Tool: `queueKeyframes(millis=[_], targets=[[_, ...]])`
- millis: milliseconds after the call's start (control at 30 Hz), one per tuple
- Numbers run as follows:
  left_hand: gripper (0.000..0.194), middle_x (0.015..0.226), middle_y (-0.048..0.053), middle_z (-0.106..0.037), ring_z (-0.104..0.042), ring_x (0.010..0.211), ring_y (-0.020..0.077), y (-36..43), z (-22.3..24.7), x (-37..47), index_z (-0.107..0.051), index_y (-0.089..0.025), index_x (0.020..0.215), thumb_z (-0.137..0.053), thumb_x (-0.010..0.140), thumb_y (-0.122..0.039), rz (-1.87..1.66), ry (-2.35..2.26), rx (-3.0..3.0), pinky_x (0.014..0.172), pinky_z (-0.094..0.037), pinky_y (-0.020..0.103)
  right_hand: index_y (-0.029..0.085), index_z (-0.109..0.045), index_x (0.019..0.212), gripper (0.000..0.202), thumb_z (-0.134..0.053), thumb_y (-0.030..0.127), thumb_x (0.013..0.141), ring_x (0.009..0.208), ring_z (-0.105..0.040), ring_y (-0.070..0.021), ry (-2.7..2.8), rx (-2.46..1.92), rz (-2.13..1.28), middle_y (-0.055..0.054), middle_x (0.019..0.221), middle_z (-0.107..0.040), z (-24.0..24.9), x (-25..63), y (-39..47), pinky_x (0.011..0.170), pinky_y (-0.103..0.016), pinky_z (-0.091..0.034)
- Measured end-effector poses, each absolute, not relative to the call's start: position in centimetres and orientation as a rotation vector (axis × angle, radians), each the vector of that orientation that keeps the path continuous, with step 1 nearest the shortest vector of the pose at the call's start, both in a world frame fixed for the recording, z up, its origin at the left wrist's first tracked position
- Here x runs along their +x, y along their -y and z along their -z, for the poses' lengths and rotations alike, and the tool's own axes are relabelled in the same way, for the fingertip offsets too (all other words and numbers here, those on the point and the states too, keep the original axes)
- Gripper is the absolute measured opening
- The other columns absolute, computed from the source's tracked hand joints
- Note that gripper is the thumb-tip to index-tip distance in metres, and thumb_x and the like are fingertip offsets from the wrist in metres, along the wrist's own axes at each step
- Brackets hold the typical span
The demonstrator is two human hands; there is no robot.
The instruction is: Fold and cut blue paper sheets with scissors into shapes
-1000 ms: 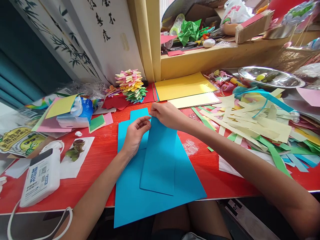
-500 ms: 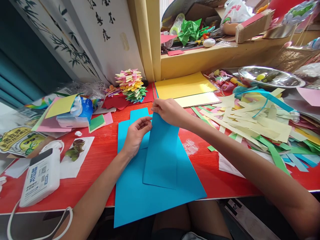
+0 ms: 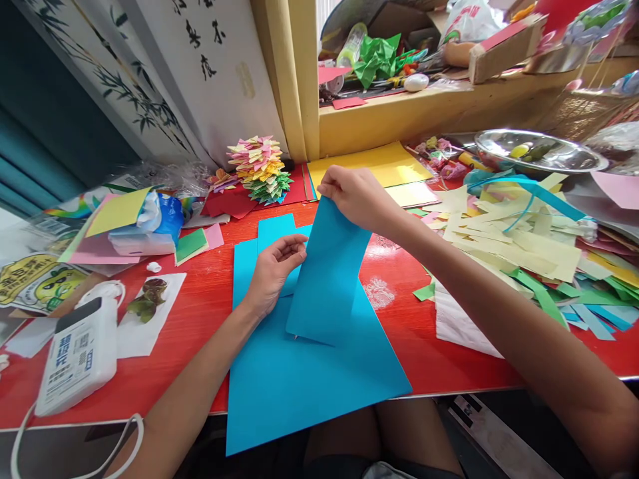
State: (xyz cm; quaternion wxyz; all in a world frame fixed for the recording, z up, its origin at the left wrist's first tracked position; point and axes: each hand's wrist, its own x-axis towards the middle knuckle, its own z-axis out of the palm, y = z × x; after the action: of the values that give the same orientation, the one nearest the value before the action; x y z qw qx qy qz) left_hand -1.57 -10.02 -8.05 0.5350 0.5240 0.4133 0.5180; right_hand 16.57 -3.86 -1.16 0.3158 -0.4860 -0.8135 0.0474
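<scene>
My right hand (image 3: 352, 196) pinches a rectangular piece of blue paper (image 3: 327, 279) by its top corner and holds it up at a slant. The paper's lower end hovers over a large blue sheet (image 3: 319, 392), which sticks out past the table's front edge. My left hand (image 3: 277, 269) is at the left edge of the raised piece, with thumb and fingertips closed together on that edge; the exact contact is partly hidden. Behind my left hand a smaller blue piece (image 3: 276, 227) lies at the top of the large sheet.
Cut paper strips (image 3: 514, 239) are heaped on the right, beside a metal bowl (image 3: 544, 153). Yellow sheets (image 3: 369, 166) and a folded-paper stack (image 3: 260, 169) lie at the back. On the left are a tissue pack (image 3: 160, 223) and a white device with a cable (image 3: 80, 359).
My right hand has moved up and to the right, lifting the blue piece so its lower end rises off the large sheet. My left hand has hardly moved.
</scene>
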Motion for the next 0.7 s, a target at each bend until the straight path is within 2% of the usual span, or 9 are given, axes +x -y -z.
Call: queueKeyframes(millis=[400,700], targets=[[0.024,0.085,0.001,-0.061,-0.055,0.082,0.0117,10.4,7.8,-1.4,-0.069,-0.021,0.092,-0.072,0.069,-0.025,-1.191,-0.97,1.27,0.076,-0.045,0.021,0.015,-0.062,0.086,0.016,-0.048,0.022,0.089,0.075,-0.055,-0.0168,1.939,-1.405,-0.01,-0.007,0.083,-0.065,-1.2,19.4,3.5,0.066,-0.027,-0.036],[0.024,0.083,-0.001,-0.057,-0.054,0.077,0.0085,11.0,7.3,-1.3,-0.066,-0.02,0.097,-0.069,0.073,-0.023,-1.109,-0.921,1.305,0.072,-0.045,0.018,0.015,-0.065,0.08,0.013,-0.053,0.02,0.084,0.065,-0.049,-0.0152,1.717,-1.403,0.153,-0.005,0.071,-0.062,-1.8,22.8,2.0,0.063,-0.027,-0.036]])
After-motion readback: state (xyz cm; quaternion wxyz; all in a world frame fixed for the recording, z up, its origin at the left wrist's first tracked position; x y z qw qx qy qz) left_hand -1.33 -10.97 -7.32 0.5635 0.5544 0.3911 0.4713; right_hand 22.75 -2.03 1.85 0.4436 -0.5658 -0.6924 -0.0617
